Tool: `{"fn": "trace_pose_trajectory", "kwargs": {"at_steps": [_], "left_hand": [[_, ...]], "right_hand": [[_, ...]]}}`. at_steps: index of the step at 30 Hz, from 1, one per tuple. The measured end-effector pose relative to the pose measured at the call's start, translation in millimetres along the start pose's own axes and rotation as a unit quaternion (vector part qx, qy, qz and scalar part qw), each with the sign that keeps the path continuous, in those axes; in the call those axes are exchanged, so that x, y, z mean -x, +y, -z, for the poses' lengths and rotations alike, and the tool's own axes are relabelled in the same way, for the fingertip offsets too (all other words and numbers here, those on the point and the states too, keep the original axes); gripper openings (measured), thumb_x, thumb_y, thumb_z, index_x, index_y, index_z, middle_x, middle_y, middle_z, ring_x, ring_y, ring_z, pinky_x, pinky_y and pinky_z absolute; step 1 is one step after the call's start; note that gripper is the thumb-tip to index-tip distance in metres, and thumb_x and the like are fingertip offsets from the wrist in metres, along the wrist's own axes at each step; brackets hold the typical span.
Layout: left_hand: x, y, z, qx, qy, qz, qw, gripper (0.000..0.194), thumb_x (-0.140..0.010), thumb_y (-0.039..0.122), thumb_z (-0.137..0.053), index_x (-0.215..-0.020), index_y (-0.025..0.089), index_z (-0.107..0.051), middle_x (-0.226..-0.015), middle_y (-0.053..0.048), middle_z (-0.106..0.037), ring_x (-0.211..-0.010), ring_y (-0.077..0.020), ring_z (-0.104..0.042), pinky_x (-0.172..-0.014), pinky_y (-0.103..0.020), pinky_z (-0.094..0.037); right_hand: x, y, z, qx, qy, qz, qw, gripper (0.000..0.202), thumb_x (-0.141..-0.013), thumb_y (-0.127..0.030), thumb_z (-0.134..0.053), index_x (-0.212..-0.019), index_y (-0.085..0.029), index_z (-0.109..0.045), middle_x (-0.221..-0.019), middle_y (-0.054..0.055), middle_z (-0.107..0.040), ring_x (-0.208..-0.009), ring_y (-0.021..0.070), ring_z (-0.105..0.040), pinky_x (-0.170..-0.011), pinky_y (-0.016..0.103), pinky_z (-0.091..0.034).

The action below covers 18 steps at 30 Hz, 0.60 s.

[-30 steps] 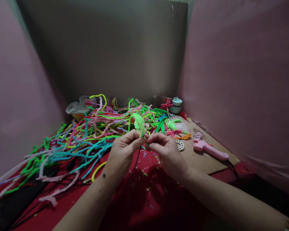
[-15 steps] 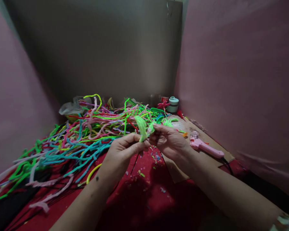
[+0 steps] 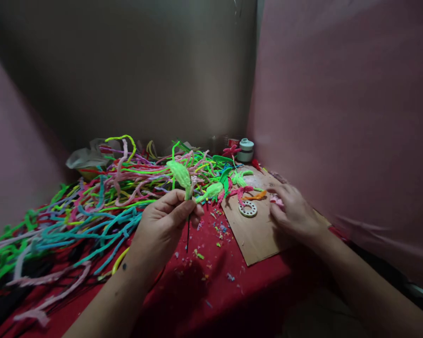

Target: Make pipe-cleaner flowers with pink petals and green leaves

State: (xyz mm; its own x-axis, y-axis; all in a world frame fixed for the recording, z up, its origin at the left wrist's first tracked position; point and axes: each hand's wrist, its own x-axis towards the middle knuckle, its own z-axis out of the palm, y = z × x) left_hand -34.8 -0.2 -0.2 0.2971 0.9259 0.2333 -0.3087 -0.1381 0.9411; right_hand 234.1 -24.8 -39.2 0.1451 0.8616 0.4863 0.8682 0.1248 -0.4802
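My left hand (image 3: 171,218) pinches the base of a light green fuzzy leaf piece (image 3: 179,173), with a thin dark stem hanging below the fingers. A second green leaf shape (image 3: 213,191) shows just right of that hand; whether it is joined to the held piece is unclear. Over the cardboard sheet (image 3: 255,239), my right hand (image 3: 291,211) has its fingers curled round the pink glue gun (image 3: 277,201), most of which the hand hides. A pale ring with holes (image 3: 247,208) lies on the cardboard, left of my right hand.
Many colored fuzzy stems (image 3: 127,188) are heaped at the left and middle of the red cloth (image 3: 200,291). Small fuzz scraps lie near the cardboard's left edge. A pale lidded jar (image 3: 246,149) stands at the back, by the pink wall panel (image 3: 338,117).
My right hand has let go of the green piece and moved right onto the pink glue gun. My left hand still holds the green piece. The view has shifted, and the pale ring is now visible.
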Motion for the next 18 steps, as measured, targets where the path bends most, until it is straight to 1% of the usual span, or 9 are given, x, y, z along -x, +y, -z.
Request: {"fn": "trace_pose_trajectory", "kwargs": {"at_steps": [1,2,3,5,7,9,13,16,18], "left_hand": [[-0.2,-0.1,-0.1,-0.001,0.001,0.001,1.0,0.01,-0.076,0.019,-0.064,-0.067,0.016,-0.058,-0.063,0.0,-0.062,-0.056,-0.0081,-0.053,-0.059,-0.022,-0.041],[-0.5,-0.5,0.0,-0.005,0.001,0.002,1.0,0.01,-0.075,0.019,-0.064,-0.067,0.016,-0.058,-0.063,0.0,-0.062,-0.055,-0.0082,-0.053,-0.059,-0.022,-0.041],[-0.8,-1.1,0.4,-0.01,0.002,0.002,1.0,0.01,-0.075,0.02,-0.064,-0.068,0.016,-0.058,-0.063,0.0,-0.062,-0.055,-0.0084,-0.054,-0.058,-0.022,-0.041],[-1.6,-2.9,2.0,-0.018,0.0,0.004,1.0,0.01,-0.075,0.021,-0.064,-0.069,0.016,-0.059,-0.063,0.0,-0.062,-0.056,-0.0088,-0.054,-0.06,-0.022,-0.042],[-2.6,-4.7,4.2,-0.019,0.002,0.007,1.0,0.009,-0.075,0.021,-0.065,-0.07,0.016,-0.059,-0.063,0.0,-0.062,-0.057,-0.009,-0.055,-0.06,-0.023,-0.043],[-3.7,-6.2,6.3,-0.012,0.008,0.008,1.0,0.008,-0.074,0.021,-0.065,-0.071,0.016,-0.059,-0.064,0.001,-0.062,-0.057,-0.0088,-0.055,-0.059,-0.022,-0.043],[-5.0,-7.2,7.3,0.012,0.018,0.01,1.0,0.007,-0.073,0.018,-0.066,-0.071,0.016,-0.059,-0.065,0.001,-0.062,-0.057,-0.0087,-0.055,-0.057,-0.021,-0.042],[-4.8,-6.5,5.4,0.057,0.013,0.023,0.998,0.008,-0.074,0.016,-0.065,-0.069,0.016,-0.058,-0.063,0.001,-0.061,-0.056,-0.0081,-0.055,-0.056,-0.02,-0.042],[-4.7,-6.0,4.1,0.083,0.017,0.025,0.996,0.009,-0.073,0.015,-0.065,-0.069,0.016,-0.057,-0.063,0.001,-0.061,-0.055,-0.008,-0.054,-0.055,-0.02,-0.041]], "right_hand": [[2.9,14.1,4.0,0.104,-0.011,-0.009,0.994,0.038,-0.075,-0.019,-0.046,-0.109,-0.008,-0.059,-0.107,0.019,-0.058,-0.096,0.0299,-0.051,-0.081,0.042,-0.039],[6.0,25.8,6.8,0.18,-0.032,-0.027,0.983,0.042,-0.076,-0.019,-0.044,-0.114,-0.006,-0.057,-0.103,0.02,-0.059,-0.092,0.0309,-0.051,-0.078,0.043,-0.039],[9.0,34.7,8.4,0.226,-0.057,-0.042,0.972,0.046,-0.076,-0.018,-0.043,-0.119,-0.008,-0.054,-0.1,0.019,-0.06,-0.089,0.0309,-0.052,-0.074,0.042,-0.04],[13.9,44.4,8.2,0.259,-0.087,-0.038,0.961,0.052,-0.076,-0.018,-0.043,-0.128,-0.01,-0.046,-0.104,0.017,-0.06,-0.09,0.03,-0.053,-0.072,0.039,-0.041],[16.0,47.2,5.0,0.259,-0.084,-0.029,0.962,0.053,-0.077,-0.018,-0.043,-0.129,-0.011,-0.044,-0.108,0.017,-0.059,-0.093,0.0292,-0.054,-0.072,0.037,-0.041],[15.4,48.9,1.4,0.25,-0.065,-0.028,0.966,0.047,-0.079,-0.022,-0.044,-0.124,-0.011,-0.049,-0.104,0.016,-0.06,-0.091,0.0278,-0.055,-0.07,0.035,-0.041],[11.7,55.5,1.6,0.184,-0.019,-0.028,0.982,0.032,-0.079,-0.031,-0.047,-0.102,-0.013,-0.062,-0.083,0.011,-0.06,-0.07,0.0213,-0.056,-0.061,0.031,-0.041],[11.3,51.1,8.2,0.056,0.032,-0.02,0.998,0.028,-0.08,-0.033,-0.049,-0.093,-0.015,-0.065,-0.08,0.007,-0.06,-0.067,0.0177,-0.055,-0.062,0.029,-0.042],[11.5,37.5,12.6,-0.052,0.067,-0.025,0.996,0.028,-0.079,-0.036,-0.053,-0.094,-0.017,-0.065,-0.082,0.006,-0.062,-0.071,0.0179,-0.057,-0.064,0.028,-0.043]]}}
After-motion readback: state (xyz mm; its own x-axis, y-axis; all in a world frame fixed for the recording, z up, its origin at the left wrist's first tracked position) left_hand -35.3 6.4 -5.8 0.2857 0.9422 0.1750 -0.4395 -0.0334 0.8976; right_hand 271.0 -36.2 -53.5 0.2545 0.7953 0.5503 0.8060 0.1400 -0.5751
